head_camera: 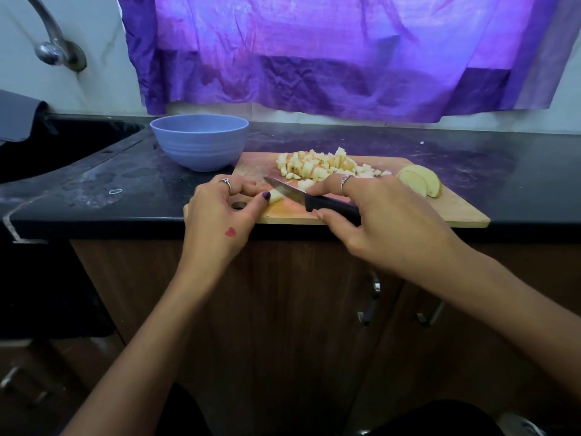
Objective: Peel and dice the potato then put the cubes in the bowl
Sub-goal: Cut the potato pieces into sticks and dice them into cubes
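A wooden cutting board (456, 212) lies on the dark counter. A heap of potato cubes (327, 165) sits at its far side, and two peeled potato slices (421, 180) lie at its right end. My left hand (220, 212) pinches a small potato piece (275, 196) at the board's left end. My right hand (386, 215) grips a black-handled knife (333, 206), its blade resting against that piece. The blue bowl (201, 143) stands behind the board's left corner; its inside is hidden from here.
A sink (56, 146) is set into the counter at the left, with a tap (53, 48) on the wall above. Purple cloth (330, 58) hangs over the back wall. Cabinet doors with metal handles (371, 297) are below the counter edge.
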### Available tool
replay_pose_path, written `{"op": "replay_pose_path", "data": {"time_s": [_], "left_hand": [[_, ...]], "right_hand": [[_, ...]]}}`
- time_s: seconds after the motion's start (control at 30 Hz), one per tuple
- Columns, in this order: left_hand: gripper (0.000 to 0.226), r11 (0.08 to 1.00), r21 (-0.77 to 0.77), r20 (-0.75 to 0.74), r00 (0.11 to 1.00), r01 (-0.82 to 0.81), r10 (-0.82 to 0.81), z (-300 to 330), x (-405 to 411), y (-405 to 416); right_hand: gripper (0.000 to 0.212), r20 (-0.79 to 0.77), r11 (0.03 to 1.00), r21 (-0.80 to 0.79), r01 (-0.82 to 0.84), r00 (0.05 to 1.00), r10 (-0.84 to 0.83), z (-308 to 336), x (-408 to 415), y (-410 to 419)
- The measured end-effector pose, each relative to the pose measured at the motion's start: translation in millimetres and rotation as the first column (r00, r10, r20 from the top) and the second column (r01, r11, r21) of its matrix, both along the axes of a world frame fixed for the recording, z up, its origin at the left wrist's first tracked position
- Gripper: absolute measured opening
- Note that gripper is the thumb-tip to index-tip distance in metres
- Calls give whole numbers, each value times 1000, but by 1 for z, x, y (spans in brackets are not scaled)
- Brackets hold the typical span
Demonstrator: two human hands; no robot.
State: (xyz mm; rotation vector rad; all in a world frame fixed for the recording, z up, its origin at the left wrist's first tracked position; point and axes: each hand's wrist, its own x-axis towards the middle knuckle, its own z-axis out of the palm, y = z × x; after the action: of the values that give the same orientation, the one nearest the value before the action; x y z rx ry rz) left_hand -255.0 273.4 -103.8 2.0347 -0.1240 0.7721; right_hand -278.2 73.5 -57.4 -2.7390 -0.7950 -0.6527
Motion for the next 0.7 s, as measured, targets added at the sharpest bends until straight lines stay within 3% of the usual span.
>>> {"op": "replay_pose_path", "data": {"time_s": [0.17, 0.37, 0.43, 0.6, 0.7], "left_hand": [[13, 1000, 6, -4, 1000, 14, -14, 1, 0, 1], [18, 1000, 10, -11, 1000, -6, 6, 3, -3, -2], [15, 1000, 12, -25, 1000, -15, 15, 4, -4, -2], [18, 1000, 12, -37, 999, -17, 17, 6, -2, -1], [20, 999, 22, -24, 999, -28, 28, 7, 0, 1]], "right_hand": [[31, -99, 998, 64, -19, 995, 25, 4, 12, 13], [38, 165, 969, -248, 25, 986, 17, -1, -2, 19], [36, 166, 979, -200, 26, 986, 7, -1, -4, 12], [36, 5, 997, 79, -13, 1000, 12, -4, 0, 0], [35, -11, 992, 123, -20, 1000, 22, -7, -2, 1]]}}
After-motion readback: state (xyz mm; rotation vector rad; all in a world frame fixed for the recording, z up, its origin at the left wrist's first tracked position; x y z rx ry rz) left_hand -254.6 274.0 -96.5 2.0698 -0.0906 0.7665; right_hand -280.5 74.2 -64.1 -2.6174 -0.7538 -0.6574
